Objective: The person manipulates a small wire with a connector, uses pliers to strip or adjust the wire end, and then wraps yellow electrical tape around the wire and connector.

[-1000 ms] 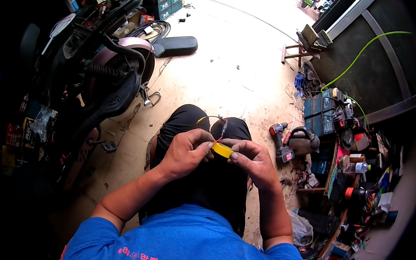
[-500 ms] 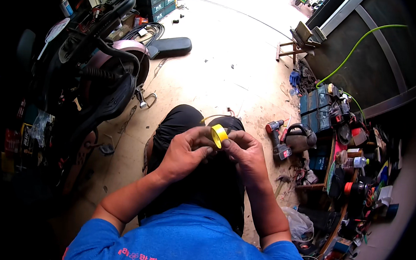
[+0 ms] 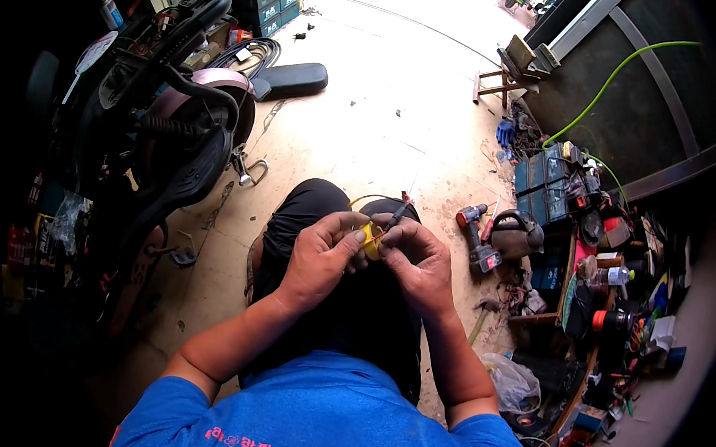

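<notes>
Above my knees, both hands meet around a roll of yellow tape [image 3: 369,231]. My left hand [image 3: 314,260] is closed on the roll, thumb laid over its near side. My right hand [image 3: 422,263] has its fingertips bent inward, pinched at the roll's right edge by a small reddish strand. A dark cable [image 3: 396,214] with a reddish end sticks up past the right fingers. Behind the left fingers a thin yellowish wire [image 3: 365,197] curves over toward the cable. The fingers cover much of the roll and the cable's lower part.
A partly dismantled scooter [image 3: 180,145] stands at left, its black seat [image 3: 292,81] on the floor. On the right are a cordless drill [image 3: 477,239], a hammer [image 3: 483,315], batteries [image 3: 542,180] and a cluttered shelf. A small wooden stool [image 3: 507,77] stands farther off.
The tape roll has turned and sunk lower between my fingers. The dark cable with its reddish end now rises by my right hand, whose thumb has left the roll's face.
</notes>
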